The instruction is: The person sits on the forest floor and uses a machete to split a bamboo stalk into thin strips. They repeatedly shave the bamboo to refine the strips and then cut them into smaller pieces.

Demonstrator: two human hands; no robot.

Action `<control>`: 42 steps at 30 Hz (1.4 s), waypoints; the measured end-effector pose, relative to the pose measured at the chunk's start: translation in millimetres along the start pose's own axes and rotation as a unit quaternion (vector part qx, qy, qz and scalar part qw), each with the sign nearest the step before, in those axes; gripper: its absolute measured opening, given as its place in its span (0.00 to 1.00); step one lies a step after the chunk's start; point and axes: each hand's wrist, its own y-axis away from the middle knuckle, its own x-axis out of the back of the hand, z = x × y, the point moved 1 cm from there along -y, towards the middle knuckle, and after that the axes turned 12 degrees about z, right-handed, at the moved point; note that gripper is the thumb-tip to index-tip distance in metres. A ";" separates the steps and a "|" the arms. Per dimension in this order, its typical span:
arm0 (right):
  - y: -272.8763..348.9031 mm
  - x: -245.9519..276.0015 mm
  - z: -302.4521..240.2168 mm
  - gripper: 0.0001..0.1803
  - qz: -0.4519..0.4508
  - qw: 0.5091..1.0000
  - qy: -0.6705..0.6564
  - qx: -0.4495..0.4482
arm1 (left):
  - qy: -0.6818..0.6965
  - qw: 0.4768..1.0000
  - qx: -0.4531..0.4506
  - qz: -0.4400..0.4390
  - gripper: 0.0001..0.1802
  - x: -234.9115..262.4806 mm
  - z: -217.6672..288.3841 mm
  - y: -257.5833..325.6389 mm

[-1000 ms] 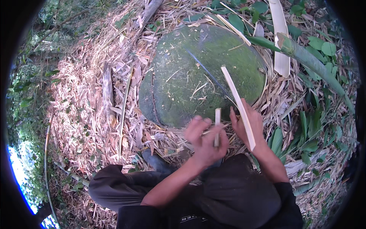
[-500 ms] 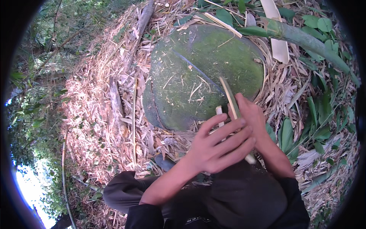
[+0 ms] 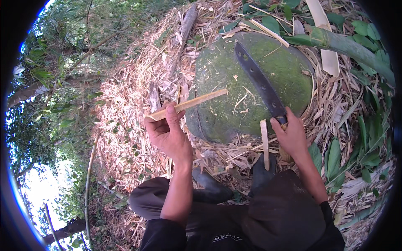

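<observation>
My left hand (image 3: 169, 134) pinches a pale split bamboo strip (image 3: 201, 99) between thumb and fingers. The strip points right, its far end over a mossy green boulder (image 3: 217, 113). Gripped in my right hand (image 3: 291, 134) is a machete (image 3: 260, 79), its dark blade pierced with several holes. Its flat faces up over the boulder and its tip points away from me; whether it touches the stone I cannot tell. Left of my right hand, a second bamboo strip (image 3: 265, 146) stands upright or leans between the boulder and my dark boot (image 3: 261, 173).
Dry leaves and shavings (image 3: 130, 100) cover the ground. A green bamboo pole (image 3: 351, 48) reaches in at the upper right, across a wide pale slat (image 3: 328, 58). A grey branch (image 3: 184, 35) lies left of the boulder, and a thin pole (image 3: 90, 180) stands further left.
My hands have parted. The left has moved left with the bamboo strip, now lying crosswise. The machete blade has turned to show its flat. The view has shifted a little.
</observation>
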 end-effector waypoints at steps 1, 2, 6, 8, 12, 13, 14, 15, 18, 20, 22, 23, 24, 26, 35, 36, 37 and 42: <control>-0.5 -0.2 0.4 0.24 0.000 1.000 -0.002 0.001 | -0.009 1.000 0.004 0.000 0.14 -0.1 0.8 1.2; -1.0 0.1 1.5 0.24 0.000 1.000 -0.004 0.002 | -0.004 1.000 0.005 -0.013 0.15 0.7 -1.3 2.2; -2.2 1.7 2.1 0.24 -0.003 1.000 -0.007 -0.001 | 0.042 0.998 -0.012 -0.034 0.19 0.6 -1.5 0.1; -2.5 2.8 -2.8 0.23 -0.015 1.000 -0.026 -0.006 | 0.058 0.998 0.008 -0.035 0.19 4.1 0.8 -5.2; -2.2 2.2 -0.7 0.22 -0.002 0.999 -0.039 -0.002 | 0.055 0.997 0.038 -0.037 0.20 6.1 -4.8 -14.8; -1.9 0.4 2.9 0.22 -0.001 0.999 -0.036 -0.004 | 0.050 0.997 0.042 -0.032 0.20 7.8 -5.5 -15.6; -1.8 -1.4 7.0 0.22 0.001 0.999 -0.033 -0.007 | 0.065 0.996 0.053 -0.010 0.16 7.8 -5.2 -16.3; -2.0 -3.4 8.5 0.22 0.003 1.000 -0.030 -0.010 | 0.059 0.997 0.051 -0.002 0.15 9.9 -7.0 -17.5; -3.2 -1.1 1.5 0.21 -0.017 0.998 -0.051 -0.013 | 0.054 0.996 0.062 0.037 0.11 10.9 -9.9 -16.9; -3.0 -3.7 6.5 0.20 -0.020 0.997 -0.068 -0.038 | 0.038 0.997 0.056 0.037 0.11 13.6 -14.0 -18.4; -3.3 -4.6 9.9 0.19 -0.025 0.995 -0.078 -0.058 | 0.036 0.997 0.051 0.038 0.12 16.4 -17.6 -20.9; -3.4 -4.4 10.2 0.18 -0.028 0.994 -0.079 -0.065 | 0.042 0.997 0.049 0.038 0.12 16.3 -19.1 -21.8; -3.6 -4.8 10.8 0.18 -0.030 0.994 -0.080 -0.072 | 0.049 0.997 0.047 0.039 0.12 16.3 -19.9 -22.7; -4.3 -4.8 16.9 0.17 -0.033 0.994 -0.078 -0.068 | 0.052 0.997 0.051 0.035 0.13 14.5 -19.9 -23.6; -3.9 -3.6 3.8 0.14 -0.051 0.983 -0.142 -0.107 | 0.046 0.996 0.056 0.047 0.13 12.7 -28.3 -26.9; -4.5 -3.3 2.9 0.13 -0.052 0.982 -0.147 -0.110 | 0.044 0.997 0.053 0.039 0.13 15.0 -35.6 -27.4; -4.4 -2.3 3.0 0.13 -0.054 0.982 -0.145 -0.110 | 0.044 0.997 0.055 0.032 0.13 13.2 -37.9 -25.6; -5.6 -3.9 5.4 0.16 -0.054 0.978 -0.166 -0.116 | 0.132 0.975 0.146 -0.101 0.20 -23.1 -49.7 -3.2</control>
